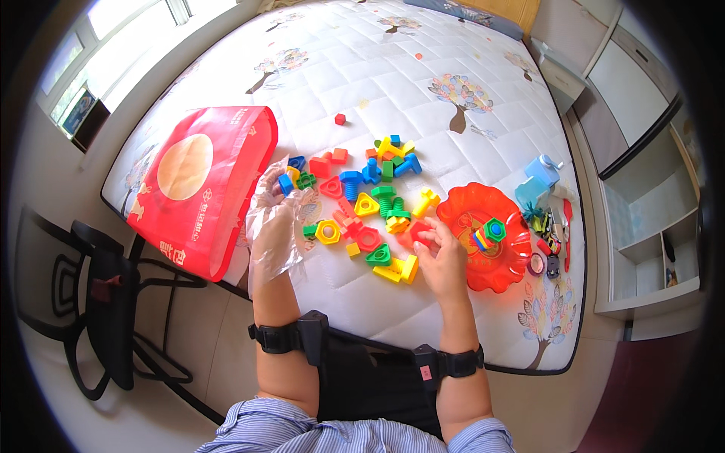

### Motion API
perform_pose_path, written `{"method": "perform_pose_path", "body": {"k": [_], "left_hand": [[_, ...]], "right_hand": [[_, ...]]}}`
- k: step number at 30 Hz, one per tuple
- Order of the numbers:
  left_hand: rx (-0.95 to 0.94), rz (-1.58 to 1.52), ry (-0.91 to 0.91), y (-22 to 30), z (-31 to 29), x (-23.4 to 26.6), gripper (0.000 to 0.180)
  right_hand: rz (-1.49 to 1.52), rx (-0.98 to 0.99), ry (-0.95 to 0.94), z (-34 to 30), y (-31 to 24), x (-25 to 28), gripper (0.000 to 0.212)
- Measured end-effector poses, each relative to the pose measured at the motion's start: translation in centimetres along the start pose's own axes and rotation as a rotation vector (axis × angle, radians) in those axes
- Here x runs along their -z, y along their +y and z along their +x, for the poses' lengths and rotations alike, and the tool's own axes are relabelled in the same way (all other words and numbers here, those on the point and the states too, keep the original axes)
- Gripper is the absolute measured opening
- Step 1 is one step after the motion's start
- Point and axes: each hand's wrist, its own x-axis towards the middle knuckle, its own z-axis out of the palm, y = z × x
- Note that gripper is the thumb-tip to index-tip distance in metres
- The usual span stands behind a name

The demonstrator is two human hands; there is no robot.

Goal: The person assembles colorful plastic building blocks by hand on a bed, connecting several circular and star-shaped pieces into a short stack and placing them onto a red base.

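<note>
My left hand point(270, 208) is inside a thin clear plastic bag or glove. Its fingers are curled at a small blue plastic piece point(285, 184), beside a green toy nut point(306, 181). With thumb and fingers, my right hand point(444, 264) pinches a red toy nut point(418, 233), partly hidden. Between the hands lies a pile of chunky toy nuts and bolts, including a blue bolt point(351, 185), a green bolt point(384, 201), a yellow nut point(328, 232) and a green triangular nut point(378, 256). Right of my right hand, a scalloped red tray point(495, 272) carries a stacked multicoloured piece point(490, 235).
A large red paper bag point(226, 155) lies left of the pile on the mattress point(355, 83). At the right edge are a light blue bottle point(538, 181) and several small items. A black chair point(113, 302) stands at lower left, open shelving point(649, 241) at right.
</note>
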Motion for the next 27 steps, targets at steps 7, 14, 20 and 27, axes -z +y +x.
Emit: {"method": "perform_pose_path", "body": {"k": [7,14,20,27], "left_hand": [[-0.048,-0.014,0.015,-0.2,0.7,1.5,0.044],[-0.051,0.000,0.015,-0.6,1.2,2.4,0.041],[-0.010,0.033,0.029,-1.9,1.2,3.6,0.038],[-0.003,0.053,0.039,-3.3,1.7,4.0,0.035]], "right_hand": [[-0.011,0.025,0.076,0.1,-0.1,0.8,0.045],[-0.063,0.022,0.105,0.5,-1.6,1.2,0.036],[0.057,0.024,0.080,0.5,-2.0,0.0,0.028],[0.053,0.021,0.100,0.8,-1.6,0.2,0.025]]}}
